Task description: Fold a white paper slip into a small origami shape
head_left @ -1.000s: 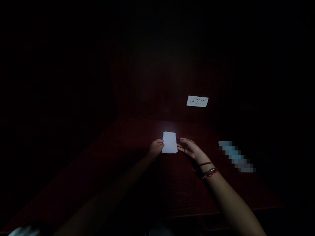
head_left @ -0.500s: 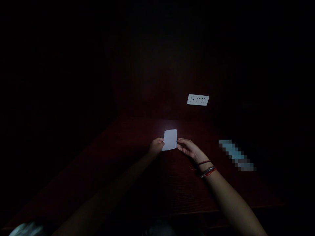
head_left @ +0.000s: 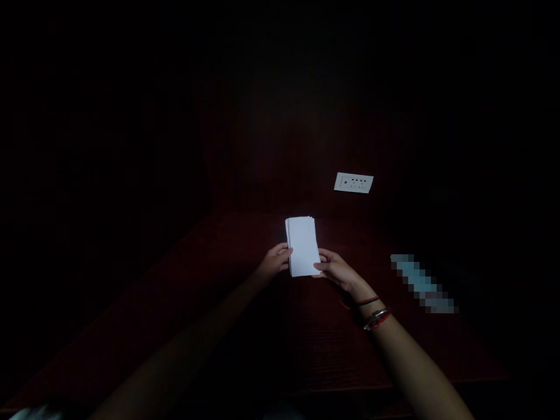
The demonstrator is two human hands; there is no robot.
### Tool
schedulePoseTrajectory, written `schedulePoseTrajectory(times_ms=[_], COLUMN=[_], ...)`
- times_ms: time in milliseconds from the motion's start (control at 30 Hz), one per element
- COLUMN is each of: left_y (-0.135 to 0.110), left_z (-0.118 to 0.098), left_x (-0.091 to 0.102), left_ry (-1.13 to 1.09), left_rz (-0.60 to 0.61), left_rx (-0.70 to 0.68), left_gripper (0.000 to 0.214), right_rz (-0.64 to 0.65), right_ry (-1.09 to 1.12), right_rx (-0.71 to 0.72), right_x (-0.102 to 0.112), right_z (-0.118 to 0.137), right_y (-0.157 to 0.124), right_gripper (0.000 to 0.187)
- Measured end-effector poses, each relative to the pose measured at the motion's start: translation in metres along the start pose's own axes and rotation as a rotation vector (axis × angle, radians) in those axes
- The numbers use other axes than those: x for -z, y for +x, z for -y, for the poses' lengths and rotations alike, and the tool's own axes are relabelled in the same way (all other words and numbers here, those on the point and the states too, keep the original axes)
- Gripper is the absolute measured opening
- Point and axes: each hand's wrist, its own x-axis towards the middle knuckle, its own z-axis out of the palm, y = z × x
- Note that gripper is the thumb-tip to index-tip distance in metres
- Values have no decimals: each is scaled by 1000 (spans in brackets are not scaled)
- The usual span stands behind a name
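Observation:
A stack of white paper sheets (head_left: 303, 245) is held up between my two hands over the dark red table. Its edges are slightly uneven at the top and left. My left hand (head_left: 276, 260) is closed on the left edge, thumb on the front face and fingers behind. At the lower right corner, my right hand (head_left: 335, 268) grips the stack, its thumb also on the front. Bracelets (head_left: 377, 318) and a red cord circle my right wrist.
The dark red table (head_left: 350, 350) runs back to a dark panel carrying a white power socket (head_left: 353, 182). On the right of the table lies a pixelated light-blue strip (head_left: 423, 283). The surroundings are very dark.
The stack has been tipped more upright and shows more of its face. My right thumb has come onto its front. The view has shifted slightly.

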Motion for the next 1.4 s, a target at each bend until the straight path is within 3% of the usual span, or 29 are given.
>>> schedulePoseTrajectory(times_ms=[100, 200, 267, 533, 700, 900, 1100, 1400], left_y=[-3, -5, -6, -6, -10, -10, -4, -8], left_z=[-1, -1, 0, -1, -3, 2, 19, 12], left_x=[3, 2, 0, -3, -3, -3, -5, -15], left_ry=[-43, -2, 18, 76, 109, 137, 52, 43], left_rz=[64, 28, 1, -66, -63, -146, -203, -217], left_rx=[6, 10, -4, -57, -76, -104, -155, -42], left_gripper=[23, 21, 20, 13, 15, 19, 29, 34], right_rz=[-87, -270, -297, -236, -297, -420, -373, -390], right_ry=[-192, -539, -670, -504, -591, -691, -685, -669], right_rx=[40, 204, 264, 86, 104, 151, 100, 97], right_x=[-1, 0, 1, 2, 6, 12, 4, -5], right_z=[-2, -5, -5, -14, -15, -13, -17, -20], right_y=[0, 4, 6, 9, 10, 11, 10, 10], right_gripper=[37, 37, 35, 15, 23, 22, 24, 23])
